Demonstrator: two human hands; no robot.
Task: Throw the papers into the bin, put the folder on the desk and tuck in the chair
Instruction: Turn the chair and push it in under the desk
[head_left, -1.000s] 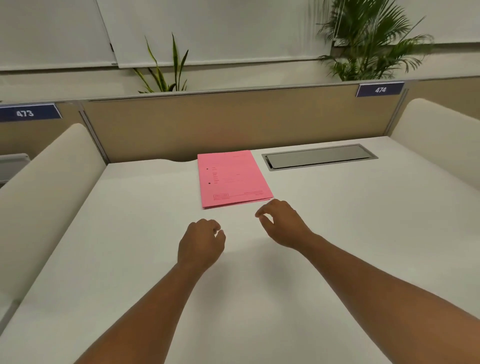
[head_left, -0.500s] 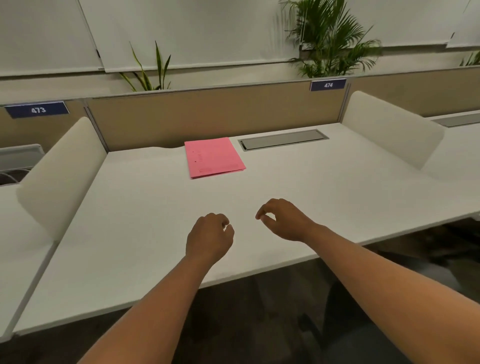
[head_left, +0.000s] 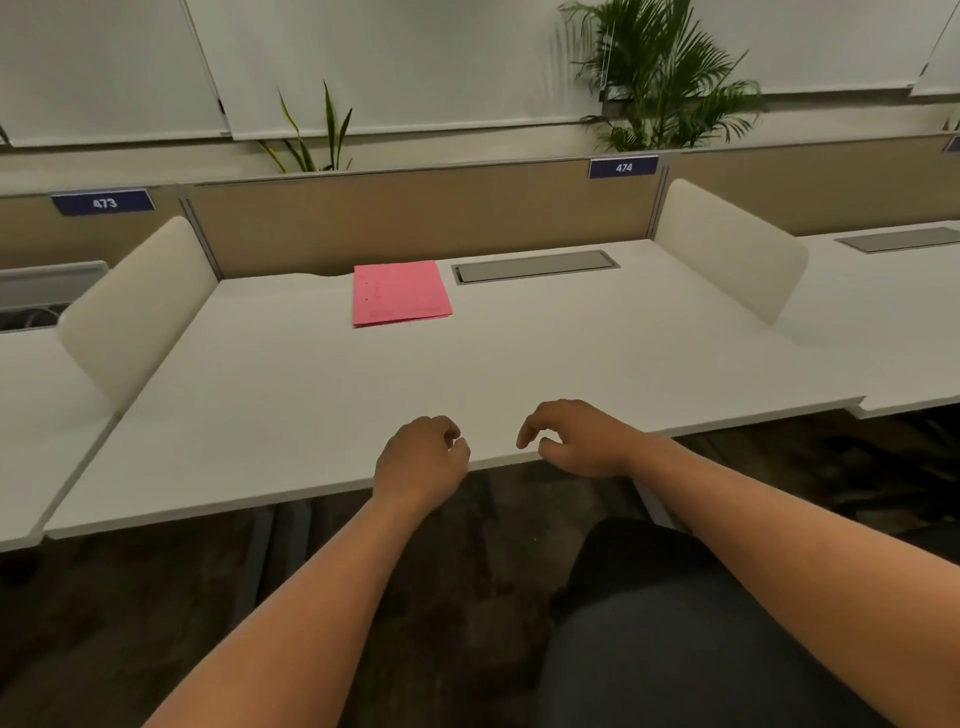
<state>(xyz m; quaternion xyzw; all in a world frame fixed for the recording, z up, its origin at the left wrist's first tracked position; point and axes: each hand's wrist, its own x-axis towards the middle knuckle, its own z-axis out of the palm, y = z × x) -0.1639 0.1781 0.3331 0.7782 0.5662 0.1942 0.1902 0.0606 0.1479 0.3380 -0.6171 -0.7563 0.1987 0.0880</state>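
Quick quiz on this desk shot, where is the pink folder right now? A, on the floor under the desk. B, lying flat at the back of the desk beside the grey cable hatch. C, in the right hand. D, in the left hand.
B: the pink folder lies flat on the white desk, just left of the grey cable hatch, while the left hand and right hand are both empty at the desk's front edge.

Both forearms are bare to the frame's lower edge, no sleeve showing; the left hand (head_left: 422, 460) and the right hand (head_left: 581, 441) carry no ring, watch or glove; no markings show on either.
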